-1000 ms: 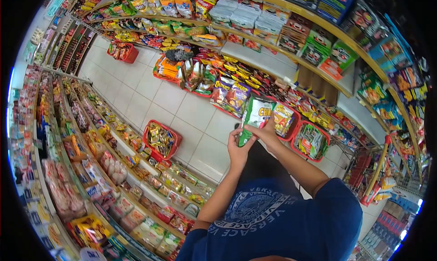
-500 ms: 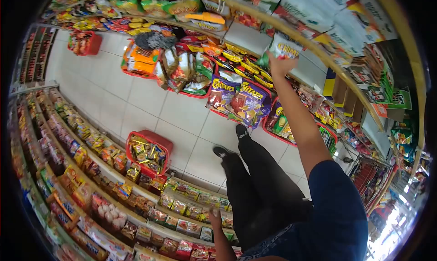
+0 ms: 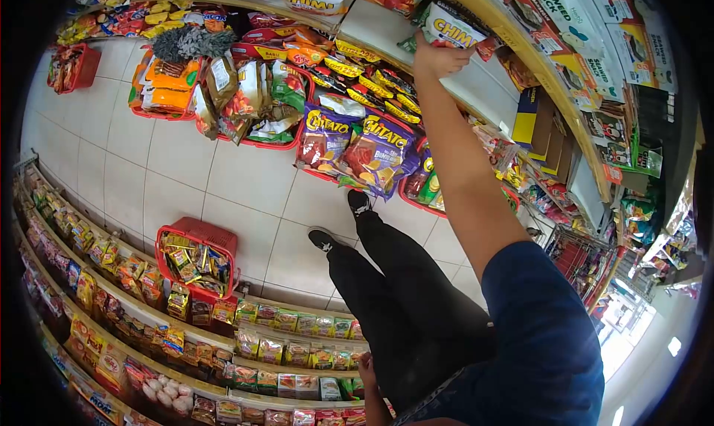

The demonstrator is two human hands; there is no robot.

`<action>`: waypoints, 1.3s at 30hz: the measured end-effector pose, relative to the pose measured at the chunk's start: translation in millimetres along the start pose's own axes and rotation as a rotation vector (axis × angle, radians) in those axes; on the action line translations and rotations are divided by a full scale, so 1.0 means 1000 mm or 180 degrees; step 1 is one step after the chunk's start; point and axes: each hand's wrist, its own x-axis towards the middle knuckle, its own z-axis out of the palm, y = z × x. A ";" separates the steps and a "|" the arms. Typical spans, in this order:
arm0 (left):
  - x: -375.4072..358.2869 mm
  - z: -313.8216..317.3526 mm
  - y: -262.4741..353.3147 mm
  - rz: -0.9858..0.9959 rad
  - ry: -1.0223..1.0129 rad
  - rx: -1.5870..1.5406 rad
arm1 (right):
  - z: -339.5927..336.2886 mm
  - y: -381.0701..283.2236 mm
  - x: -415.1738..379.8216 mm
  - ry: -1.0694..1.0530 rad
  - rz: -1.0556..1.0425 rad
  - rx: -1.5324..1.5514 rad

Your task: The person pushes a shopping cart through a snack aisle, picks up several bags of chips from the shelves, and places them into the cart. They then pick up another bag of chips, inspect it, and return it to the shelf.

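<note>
Item: snack bag [image 3: 452, 30], green/white. R hand [image 3: 435, 57] grip clamping its lower edge, pressing it onto the white shelf [image 3: 476, 91] at arm's reach. Prob. light, soft, crinkly, contents crushable; best taken at the edge seam. Long axis lying roughly along shelf front, printed face toward camera. Below grip: purple chip bags [image 3: 357, 147] in floor baskets. L hand [image 3: 370, 374] hanging low by leg; grip state can't tell.

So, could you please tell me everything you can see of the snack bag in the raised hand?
The snack bag is a glossy foil-like pouch, white and green with yellow lettering. The right hand grips its lower edge, arm stretched up, holding it tilted against the pale shelf, beside other packets. Its top corner is partly hidden.
</note>
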 end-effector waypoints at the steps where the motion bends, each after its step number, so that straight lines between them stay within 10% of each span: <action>1: 0.003 0.004 0.014 0.0028 -0.0002 0.0007 | -0.003 -0.005 -0.002 -0.0067 0.0072 -0.0326; 18: -0.023 -0.003 0.060 -0.0598 0.0544 0.0206 | -0.058 -0.018 0.013 -0.0779 0.0641 0.1460; 21: -0.025 0.000 0.050 -0.0244 0.0388 0.0149 | -0.076 0.051 0.007 -0.0630 -0.0627 0.0587; 22: -0.021 0.001 0.045 -0.0152 0.0351 0.0141 | -0.130 0.049 -0.001 -0.1858 -0.0250 0.2191; 23: -0.021 0.000 0.041 -0.0072 0.0313 0.0103 | -0.152 0.090 -0.010 -0.1428 -0.1279 0.0346; 27: -0.013 -0.015 0.058 0.0271 0.0166 0.0321 | -0.311 0.212 -0.003 -0.4653 -0.2245 -0.1592; 28: -0.014 -0.018 0.065 0.0430 0.0105 0.0489 | -0.337 0.284 0.002 -0.4757 -0.3654 -0.1967; 32: -0.004 -0.035 0.089 0.0716 0.0050 0.0965 | -0.500 0.367 0.051 -0.5778 -0.1505 -0.2732; 33: -0.001 -0.041 0.091 0.0766 0.0007 0.1044 | -0.540 0.374 0.060 -0.5360 -0.1919 -0.2798; 34: 0.007 -0.044 0.093 0.0715 0.0051 0.1121 | -0.563 0.387 0.064 -0.5614 -0.0499 -0.3283; 38: 0.011 -0.054 0.094 0.0809 -0.0169 0.1777 | -0.708 0.409 0.069 -0.4985 -0.0464 -0.2711; 39: 0.043 -0.075 0.079 0.0878 -0.0536 0.2239 | -0.730 0.438 0.060 -0.5057 0.0512 -0.2364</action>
